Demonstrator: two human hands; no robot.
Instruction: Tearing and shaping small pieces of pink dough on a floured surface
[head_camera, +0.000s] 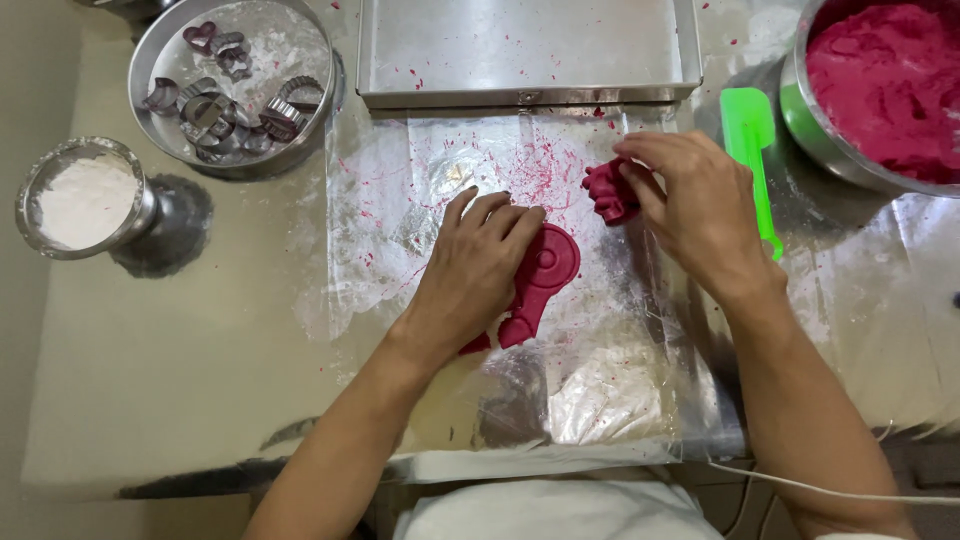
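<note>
Pink dough sheet (545, 275) under flat left hand (470, 275) – right hand (695, 210) fingers pinch dough lump (608, 192).

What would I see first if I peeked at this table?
The bright pink dough: the left hand presses a flat piece on the plastic sheet in the middle, and the right hand pinches a lump beside it. A bowl heaped with more sits top right, by a green spatula. Metal cookie cutters fill a round pan top left.

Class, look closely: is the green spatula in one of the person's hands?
No: the green spatula lies on the table beside the right hand, which holds a lump of pink dough.
</note>
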